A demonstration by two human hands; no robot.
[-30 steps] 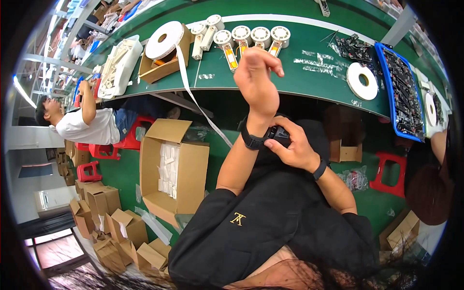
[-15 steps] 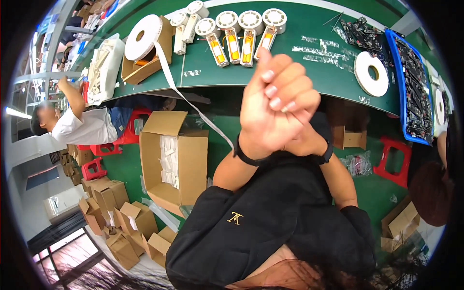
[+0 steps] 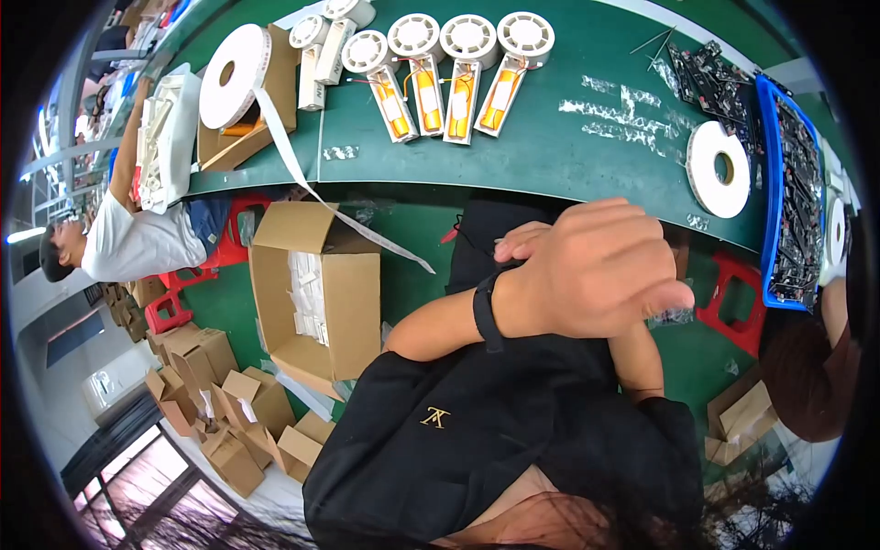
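Observation:
My left hand [image 3: 600, 275] is raised in front of my chest, its back toward me and its fingers curled closed. The thumb points right, and the fingertips are hidden, so anything inside cannot be made out. A black band [image 3: 487, 314] circles the left wrist. My right hand [image 3: 522, 244] is mostly hidden behind the left; only a few bent fingers show beside the left wrist. Whether the hands touch cannot be told. Beyond them, on the green table [image 3: 385, 170], several white units with round slotted heads [image 3: 468, 38] lie with orange parts and wires exposed in their handles.
A white tape roll [image 3: 234, 78] leans in a carton [image 3: 284, 92], its strip hanging over the edge. Another roll [image 3: 704, 170], black parts [image 3: 710, 82] and a blue tray [image 3: 779, 202] are right. An open carton [image 3: 353, 316] stands left below. Co-workers sit either side.
My hands have dropped toward my chest and away from the table. The left hand has turned from showing curled fingers and palm to showing its back. The co-worker at left has reached toward a white bin.

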